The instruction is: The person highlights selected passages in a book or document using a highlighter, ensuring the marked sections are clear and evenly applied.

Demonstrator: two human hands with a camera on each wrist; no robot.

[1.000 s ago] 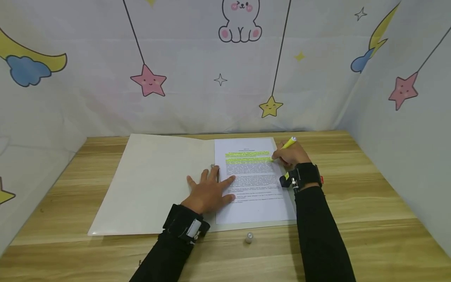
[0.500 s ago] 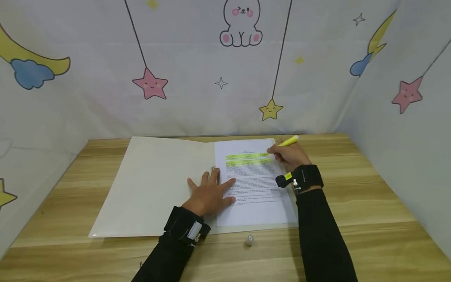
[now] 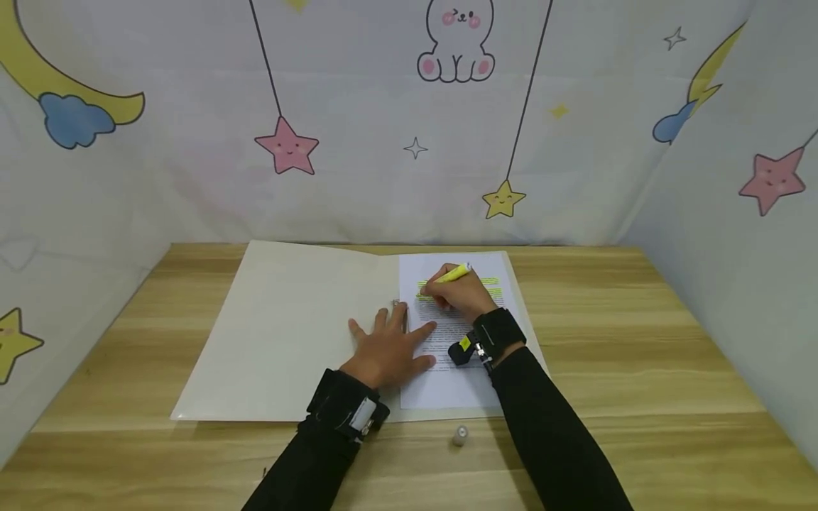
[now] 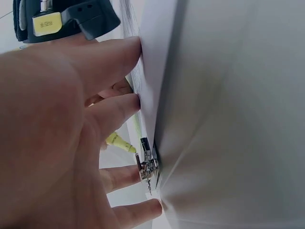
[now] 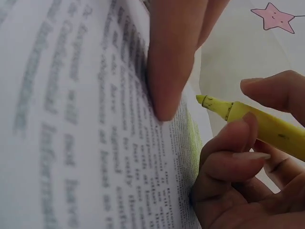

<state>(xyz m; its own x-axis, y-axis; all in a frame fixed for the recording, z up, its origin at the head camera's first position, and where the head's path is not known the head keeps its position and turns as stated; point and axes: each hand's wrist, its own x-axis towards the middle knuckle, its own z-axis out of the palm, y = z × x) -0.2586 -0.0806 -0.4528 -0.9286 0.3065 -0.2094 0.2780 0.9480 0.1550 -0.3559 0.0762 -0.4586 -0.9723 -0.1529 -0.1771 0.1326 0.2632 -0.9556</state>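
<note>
My right hand (image 3: 465, 292) pinches a yellow highlighter (image 3: 455, 272) over the left end of the highlighted lines on a printed sheet (image 3: 447, 389). In the right wrist view the highlighter's chisel tip (image 5: 200, 99) points toward the page, held between thumb and curled fingers. My left hand (image 3: 387, 355) lies with fingers spread, thumb and index on the sheet's left edge, the others over the open white folder (image 3: 281, 326). Beside its fingers in the left wrist view is the folder's metal clip (image 4: 148, 168). Yellow bands mark several upper lines of text, partly hidden behind my right hand.
A small grey cap-like piece (image 3: 460, 435) stands on the wooden table (image 3: 639, 369) just in front of the folder. White cloth walls (image 3: 358, 199) printed with stars and a bear enclose the table at the back and sides.
My right hand has moved left with the highlighter, from the right end of the text lines to their left end. The left hand stays on the sheet's edge. The head view has shifted slightly.
</note>
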